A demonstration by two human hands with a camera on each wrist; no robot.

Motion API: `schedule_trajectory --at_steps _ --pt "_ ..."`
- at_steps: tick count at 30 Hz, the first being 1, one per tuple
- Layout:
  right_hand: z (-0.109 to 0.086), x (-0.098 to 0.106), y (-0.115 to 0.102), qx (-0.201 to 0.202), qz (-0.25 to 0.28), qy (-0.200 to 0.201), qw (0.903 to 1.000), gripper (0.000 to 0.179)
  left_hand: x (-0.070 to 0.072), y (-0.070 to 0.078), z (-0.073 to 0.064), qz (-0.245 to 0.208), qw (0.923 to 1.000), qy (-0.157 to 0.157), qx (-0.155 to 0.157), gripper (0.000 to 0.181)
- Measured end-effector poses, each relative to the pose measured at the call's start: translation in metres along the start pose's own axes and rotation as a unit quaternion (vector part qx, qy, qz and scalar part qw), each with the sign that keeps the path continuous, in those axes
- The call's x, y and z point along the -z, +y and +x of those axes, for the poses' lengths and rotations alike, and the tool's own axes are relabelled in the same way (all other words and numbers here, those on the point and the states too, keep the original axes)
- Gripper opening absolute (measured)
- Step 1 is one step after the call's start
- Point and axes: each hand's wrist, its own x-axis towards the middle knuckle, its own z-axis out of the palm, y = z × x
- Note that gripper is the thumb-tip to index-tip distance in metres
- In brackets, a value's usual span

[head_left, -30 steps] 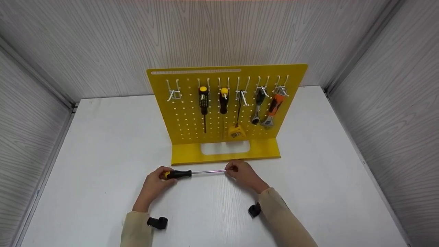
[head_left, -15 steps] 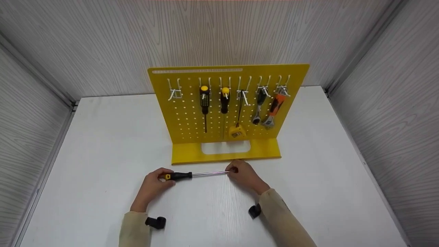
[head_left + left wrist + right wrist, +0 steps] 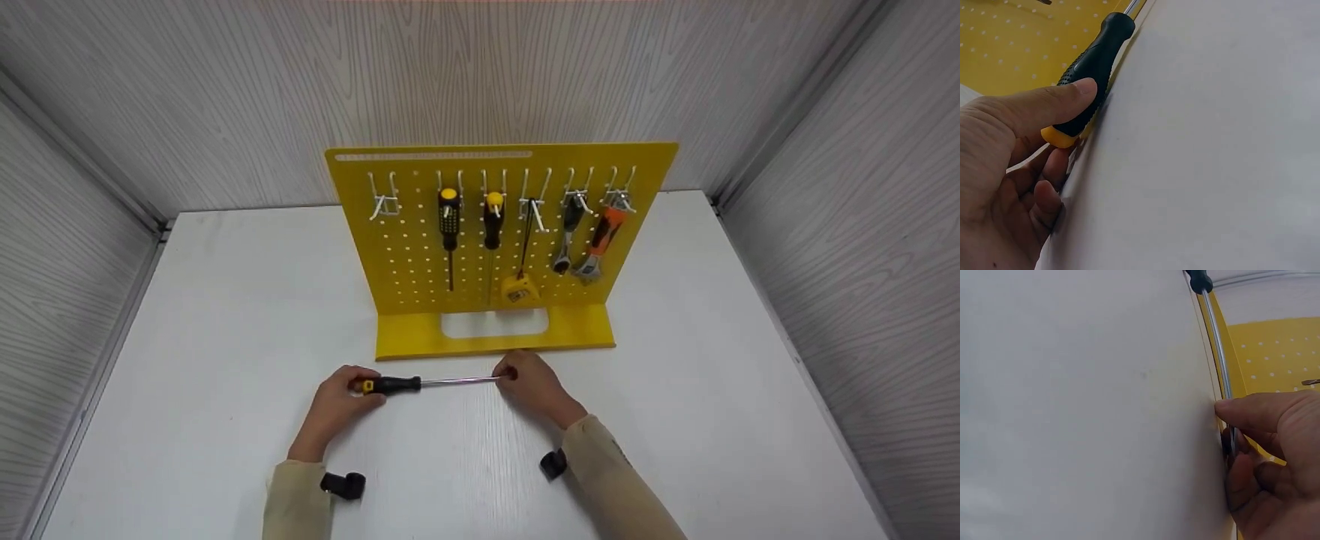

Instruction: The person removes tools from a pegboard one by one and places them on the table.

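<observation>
A screwdriver [image 3: 397, 385] with a black handle and yellow end lies level in front of the pegboard, its handle to the left and its shiny shaft to the right. My left hand [image 3: 337, 405] pinches the handle's yellow end between thumb and fingers; in the left wrist view the thumb lies along the dark handle [image 3: 1092, 67]. My right hand [image 3: 534, 386] pinches the far end of the shaft. From the right wrist view, the thumb and fingers close about the metal shaft [image 3: 1219, 354] near its tip, which the fingers partly hide.
Behind the hands stands a yellow pegboard [image 3: 420, 270] on a flat base. From its white hooks hang two screwdrivers [image 3: 449, 217] [image 3: 493, 225], a tape measure [image 3: 520, 289], a dark-handled wrench [image 3: 568, 232] and an orange-handled adjustable wrench [image 3: 607, 229]. The leftmost hook [image 3: 384, 204] holds nothing.
Both hands keep their hold on the screwdriver. Its handle has shifted very slightly towards me, and the yellow end now shows a different side. The pegboard appears slightly further right in view.
</observation>
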Motion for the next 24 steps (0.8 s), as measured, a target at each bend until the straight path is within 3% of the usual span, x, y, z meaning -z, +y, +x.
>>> schedule_trajectory --at_steps 12,20,24 --pt "-0.0030 -0.0008 -0.0002 0.005 -0.017 0.013 0.9998 0.010 0.0015 -0.0017 0.0045 -0.002 0.9999 -0.015 0.003 0.038" --pt "-0.0002 0.0013 0.0025 0.036 -0.002 0.003 0.9994 0.010 0.0053 -0.0004 -0.0013 0.000 0.9990 -0.042 0.012 0.041" --pt "0.0036 0.0030 0.0025 0.049 0.006 -0.004 0.9988 0.010 0.0058 -0.0018 -0.0016 -0.007 0.9992 -0.036 0.016 0.041"
